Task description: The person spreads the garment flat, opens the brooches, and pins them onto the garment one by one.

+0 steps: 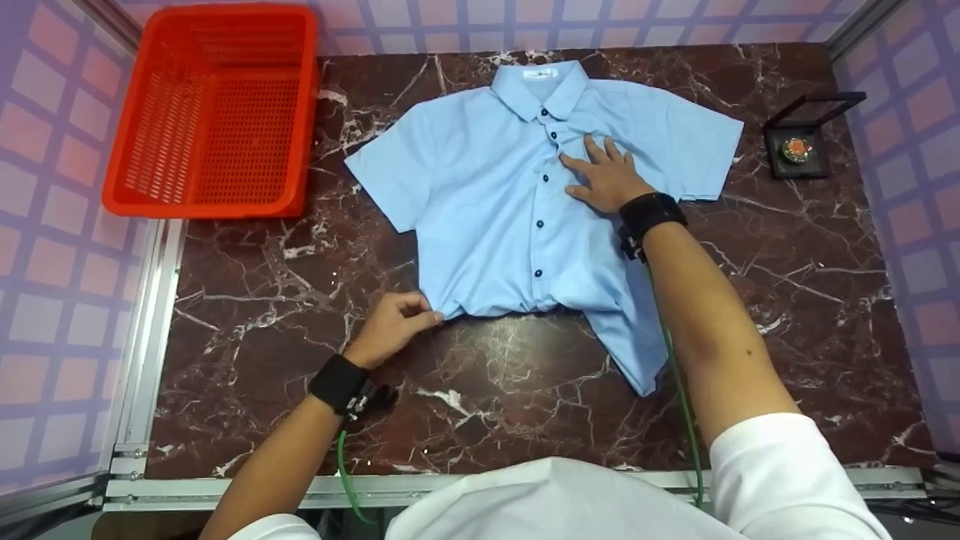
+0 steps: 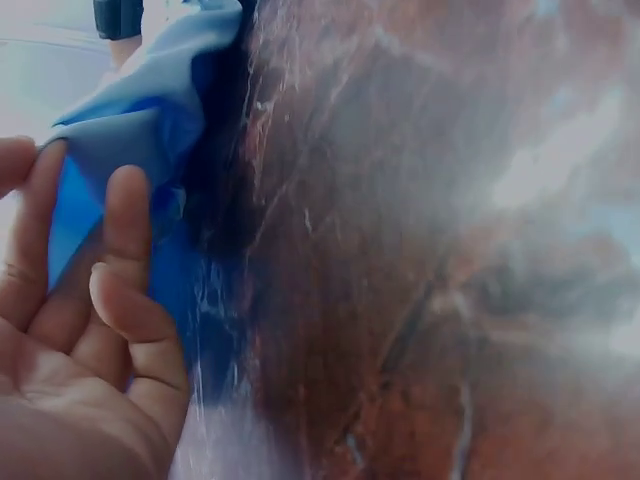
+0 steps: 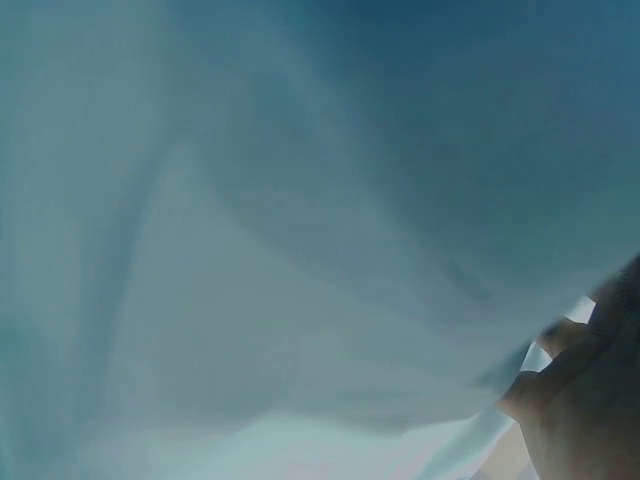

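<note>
A light blue short-sleeved shirt with dark buttons lies front up on the table, its collar away from me. Its lower edge is bunched, and one corner of the hem trails toward me at the right. My left hand pinches the hem at the lower left corner between thumb and finger; the left wrist view shows the fabric at those fingertips. On the chest beside the button row, my right hand rests with spread fingers. Blue cloth fills most of the right wrist view.
A red plastic basket stands at the back left of the dark marbled table. At the right back sits a small black case with its lid up and a round, colourful item inside. Green cables run from both wrist straps.
</note>
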Tool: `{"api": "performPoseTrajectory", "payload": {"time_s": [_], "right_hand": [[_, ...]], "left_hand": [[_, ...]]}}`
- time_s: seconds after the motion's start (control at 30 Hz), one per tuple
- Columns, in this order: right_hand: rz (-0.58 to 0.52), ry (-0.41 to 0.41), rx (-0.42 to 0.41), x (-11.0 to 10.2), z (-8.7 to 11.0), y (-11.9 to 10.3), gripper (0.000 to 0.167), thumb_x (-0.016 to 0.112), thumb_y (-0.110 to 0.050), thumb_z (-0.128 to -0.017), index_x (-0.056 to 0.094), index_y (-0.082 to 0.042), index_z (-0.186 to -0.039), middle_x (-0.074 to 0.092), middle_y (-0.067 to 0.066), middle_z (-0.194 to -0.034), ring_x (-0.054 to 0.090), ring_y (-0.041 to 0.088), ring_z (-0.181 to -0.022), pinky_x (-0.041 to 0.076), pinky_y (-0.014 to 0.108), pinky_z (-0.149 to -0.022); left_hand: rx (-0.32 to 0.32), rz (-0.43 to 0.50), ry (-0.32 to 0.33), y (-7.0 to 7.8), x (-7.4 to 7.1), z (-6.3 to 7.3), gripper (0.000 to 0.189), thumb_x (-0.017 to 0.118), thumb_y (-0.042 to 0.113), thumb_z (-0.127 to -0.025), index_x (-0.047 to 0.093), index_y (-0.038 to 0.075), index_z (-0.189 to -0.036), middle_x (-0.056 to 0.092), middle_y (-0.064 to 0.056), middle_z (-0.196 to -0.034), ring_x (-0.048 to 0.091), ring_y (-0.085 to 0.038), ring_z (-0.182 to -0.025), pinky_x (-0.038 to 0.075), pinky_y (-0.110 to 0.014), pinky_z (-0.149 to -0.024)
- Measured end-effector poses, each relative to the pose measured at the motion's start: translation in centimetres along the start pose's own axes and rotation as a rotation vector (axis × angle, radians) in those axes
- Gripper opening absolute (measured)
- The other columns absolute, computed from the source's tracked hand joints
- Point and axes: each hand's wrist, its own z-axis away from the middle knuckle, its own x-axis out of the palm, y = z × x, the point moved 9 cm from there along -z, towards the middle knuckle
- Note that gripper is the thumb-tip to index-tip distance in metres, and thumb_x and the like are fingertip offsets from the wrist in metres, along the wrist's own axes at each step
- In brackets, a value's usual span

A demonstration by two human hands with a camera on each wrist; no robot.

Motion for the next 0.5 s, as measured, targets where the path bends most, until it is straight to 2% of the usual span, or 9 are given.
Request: {"api": "performPoseTrajectory", "payload": {"time_s": [0.1, 0.17, 0.23, 0.33, 0.4, 0.5], "right_hand": [[0.004, 0.002, 0.001, -0.1, 0.0, 0.0, 0.065, 0.041, -0.048, -0.106, 0.016, -0.028, -0.162, -0.01, 0.019, -0.166, -0.016, 0.047, -0.148, -0.006, 0.069, -0.114], [0.007, 0.004, 0.0, -0.1, 0.0, 0.0, 0.065, 0.041, -0.048, -0.106, 0.015, -0.028, -0.162, -0.01, 0.019, -0.166, -0.016, 0.047, -0.148, -0.005, 0.07, -0.114], [0.008, 0.003, -0.002, 0.0, 0.0, 0.0, 0.065, 0.041, -0.048, -0.106, 0.015, -0.028, -0.162, -0.011, 0.019, -0.166, -0.016, 0.047, -0.148, -0.005, 0.07, -0.113], [0.009, 0.001, -0.003, 0.1, 0.0, -0.1, 0.065, 0.04, -0.048, -0.107, 0.014, -0.027, -0.162, -0.011, 0.019, -0.166, -0.016, 0.047, -0.148, -0.005, 0.07, -0.114], [0.009, 0.0, -0.001, 0.1, 0.1, -0.1, 0.065, 0.04, -0.047, -0.107, 0.014, -0.027, -0.162, -0.011, 0.019, -0.166, -0.016, 0.047, -0.148, -0.005, 0.07, -0.114], [0.007, 0.001, -0.003, 0.1, 0.1, -0.1, 0.065, 0.04, -0.047, -0.107, 0.014, -0.027, -0.162, -0.011, 0.019, -0.166, -0.017, 0.047, -0.148, -0.006, 0.07, -0.114]], "left_hand": [[-0.066, -0.109, -0.026, -0.6, -0.2, 0.0, 0.025, 0.073, 0.022, -0.093, 0.072, -0.001, -0.083, 0.068, -0.011, -0.075, 0.051, -0.02, -0.061, 0.04, -0.025, -0.057], [-0.108, -0.199, -0.006, -0.8, -1.3, -0.2, 0.03, 0.072, 0.032, -0.094, 0.076, 0.003, -0.087, 0.071, -0.01, -0.078, 0.056, -0.021, -0.063, 0.043, -0.026, -0.058], [-0.154, -0.277, 0.048, -0.8, -3.1, -0.7, 0.035, 0.069, 0.039, -0.094, 0.077, 0.006, -0.09, 0.072, -0.01, -0.078, 0.058, -0.022, -0.061, 0.044, -0.028, -0.056], [-0.236, -0.318, 0.159, -0.5, -6.3, -1.8, 0.036, 0.066, 0.042, -0.097, 0.077, 0.008, -0.097, 0.072, -0.013, -0.083, 0.06, -0.024, -0.063, 0.048, -0.032, -0.055], [-0.26, -0.346, 0.227, 0.0, -8.1, -2.9, 0.034, 0.064, 0.039, -0.098, 0.076, 0.008, -0.105, 0.072, -0.014, -0.094, 0.063, -0.025, -0.072, 0.051, -0.035, -0.063], [-0.236, -0.406, 0.309, 1.2, -9.8, -5.0, 0.035, 0.064, 0.033, -0.098, 0.071, 0.007, -0.12, 0.07, -0.016, -0.116, 0.064, -0.029, -0.1, 0.051, -0.042, -0.088]]}}
